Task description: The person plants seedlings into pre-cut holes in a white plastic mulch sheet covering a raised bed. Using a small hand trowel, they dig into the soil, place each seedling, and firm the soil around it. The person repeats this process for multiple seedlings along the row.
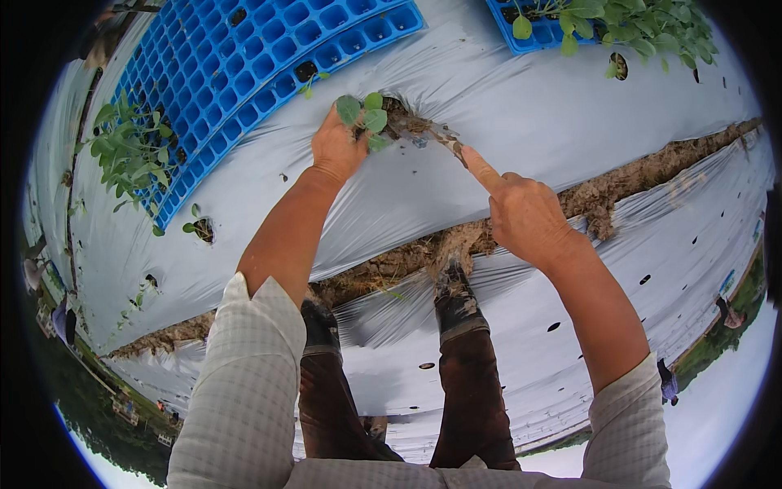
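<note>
My left hand (339, 143) has its fingers closed around the base of a leafy seedling (366, 117). It is right beside a soil-edged hole (397, 113) in the silver plastic mulch film (391, 189). On the right, my right hand (526, 208) grips a muddy hand tool (453, 147), its index finger stretched along it. The tool's far end lies in the loose soil at the hole, so I cannot tell its exact kind. The seedling's roots are hidden behind my left fingers and the leaves.
Blue plastic seedling trays (263, 67) lie on the film at upper left, with seedlings (131, 150) at one end. Another blue tray (530, 38) holds dense seedlings at upper right. A muddy furrow (391, 269) runs between beds under my boots (457, 299). Other people (669, 382) are far off.
</note>
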